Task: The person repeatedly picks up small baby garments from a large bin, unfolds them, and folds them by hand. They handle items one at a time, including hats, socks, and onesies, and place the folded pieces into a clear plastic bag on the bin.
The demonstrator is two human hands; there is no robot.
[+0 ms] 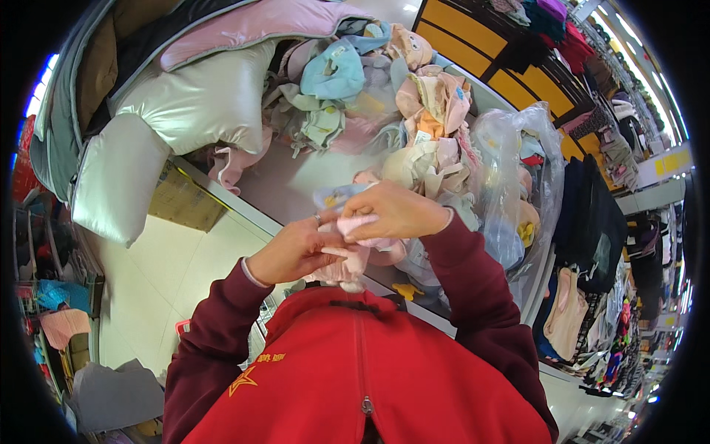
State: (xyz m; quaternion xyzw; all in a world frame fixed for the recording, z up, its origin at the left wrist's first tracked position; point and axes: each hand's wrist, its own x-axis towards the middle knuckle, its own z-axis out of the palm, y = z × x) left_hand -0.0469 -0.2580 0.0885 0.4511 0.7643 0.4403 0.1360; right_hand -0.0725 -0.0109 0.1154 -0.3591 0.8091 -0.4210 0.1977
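Observation:
My left hand [294, 250] and my right hand [391, 213] are close together in front of my chest, both gripping a pink fabric item [346, 263] that looks like a small baby garment or hat. Part of its soft pink cloth is bunched in my right fingers; its lower end hangs by my jacket. Just beyond my hands lies a pale blue piece [338, 197] with a yellow patch. Baby hats and cloth pieces are heaped behind, among them a light blue one [333, 69], a cream one [407, 166] and a pink one with frills [438, 97].
A clear plastic bag [499, 194] with cloth items stands at the right of the display table [299, 172]. Shiny white padded clothing [205, 100] hangs over its left side, above a cardboard box [186, 200]. Dark garments [588, 222] hang further right. A yellow-and-black display unit [471, 39] is behind.

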